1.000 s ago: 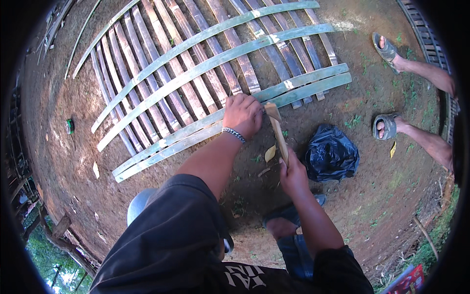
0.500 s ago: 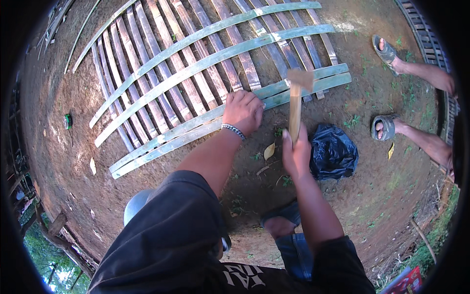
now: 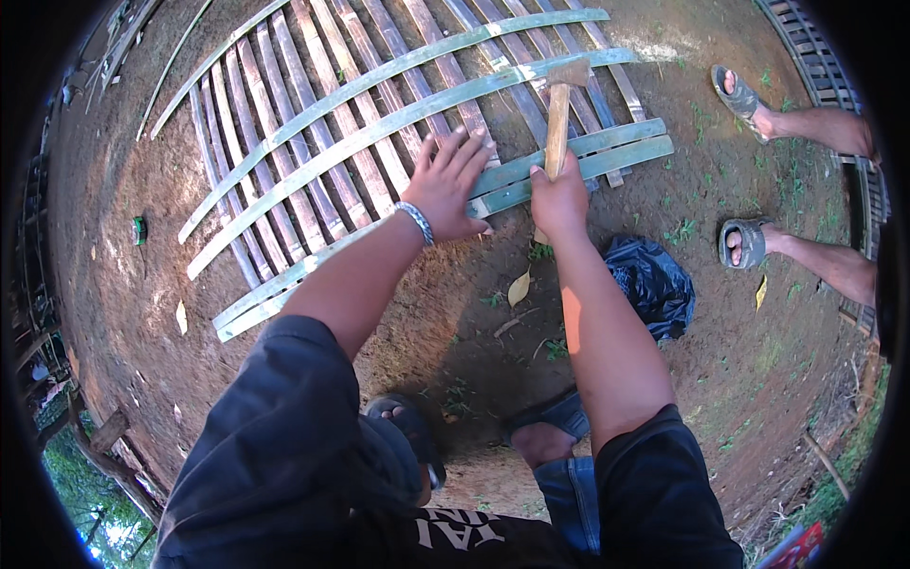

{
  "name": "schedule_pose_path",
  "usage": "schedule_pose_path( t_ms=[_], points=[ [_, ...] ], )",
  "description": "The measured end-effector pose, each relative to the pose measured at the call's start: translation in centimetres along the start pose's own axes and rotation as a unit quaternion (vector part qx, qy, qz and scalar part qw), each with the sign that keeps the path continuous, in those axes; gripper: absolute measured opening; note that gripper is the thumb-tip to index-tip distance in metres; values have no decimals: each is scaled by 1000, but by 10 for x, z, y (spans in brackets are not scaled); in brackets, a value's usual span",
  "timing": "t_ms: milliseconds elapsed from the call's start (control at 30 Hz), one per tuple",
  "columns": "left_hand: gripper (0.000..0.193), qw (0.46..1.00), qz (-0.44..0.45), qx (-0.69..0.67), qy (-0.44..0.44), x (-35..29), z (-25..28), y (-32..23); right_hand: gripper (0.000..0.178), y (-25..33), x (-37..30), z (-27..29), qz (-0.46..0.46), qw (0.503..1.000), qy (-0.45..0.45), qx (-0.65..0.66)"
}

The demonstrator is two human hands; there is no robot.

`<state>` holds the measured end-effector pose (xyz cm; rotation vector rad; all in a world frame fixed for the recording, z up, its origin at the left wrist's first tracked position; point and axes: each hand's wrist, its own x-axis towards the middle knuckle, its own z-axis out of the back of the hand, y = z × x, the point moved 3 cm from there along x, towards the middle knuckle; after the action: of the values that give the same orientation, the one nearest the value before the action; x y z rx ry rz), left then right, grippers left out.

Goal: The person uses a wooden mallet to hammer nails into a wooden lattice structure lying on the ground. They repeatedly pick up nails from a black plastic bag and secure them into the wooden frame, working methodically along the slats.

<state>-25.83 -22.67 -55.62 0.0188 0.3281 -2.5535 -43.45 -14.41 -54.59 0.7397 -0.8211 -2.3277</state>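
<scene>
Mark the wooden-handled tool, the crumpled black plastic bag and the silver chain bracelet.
Wooden-handled tool (image 3: 557, 125): head view, on the handle.
Crumpled black plastic bag (image 3: 660, 286): head view, on its uncovered side.
Silver chain bracelet (image 3: 418, 221): head view, mid-band.

Left arm (image 3: 351, 284) extending forward, angling inward; left hand (image 3: 442, 192) facing palm down, fingers (image 3: 466, 154) standing apart, thumb (image 3: 472, 226) pointing right. Right arm (image 3: 611, 332) extending forward, also slanting inward; right hand (image 3: 561, 204) gripping, fingers curling, thumb pointing forward.
</scene>
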Motion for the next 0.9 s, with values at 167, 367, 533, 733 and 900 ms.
schedule_pose_path(
  t_ms=[167, 367, 533, 733, 900],
  points=[
    [123, 995, -22, 29, 91, 11, 1, 9, 55, -3, 1, 0, 30, 1000, 2, 0],
    [121, 995, -5, 27, 100, 10, 1, 7, 54, -3, 1, 0, 38, 999, 6, 9],
    [127, 990, -57, 64, 114, 25, 13, 9, 54, -4, 4, -3, 51, 999, -6, 2],
    [127, 992, -53, 36, 108, 27, 3, 14, 55, -2, 2, -3, 59, 998, -13, 6],
    [123, 991, -51, 46, 113, 27, 4, 13, 54, -4, 4, -4, 65, 998, -8, 6]
  ],
)
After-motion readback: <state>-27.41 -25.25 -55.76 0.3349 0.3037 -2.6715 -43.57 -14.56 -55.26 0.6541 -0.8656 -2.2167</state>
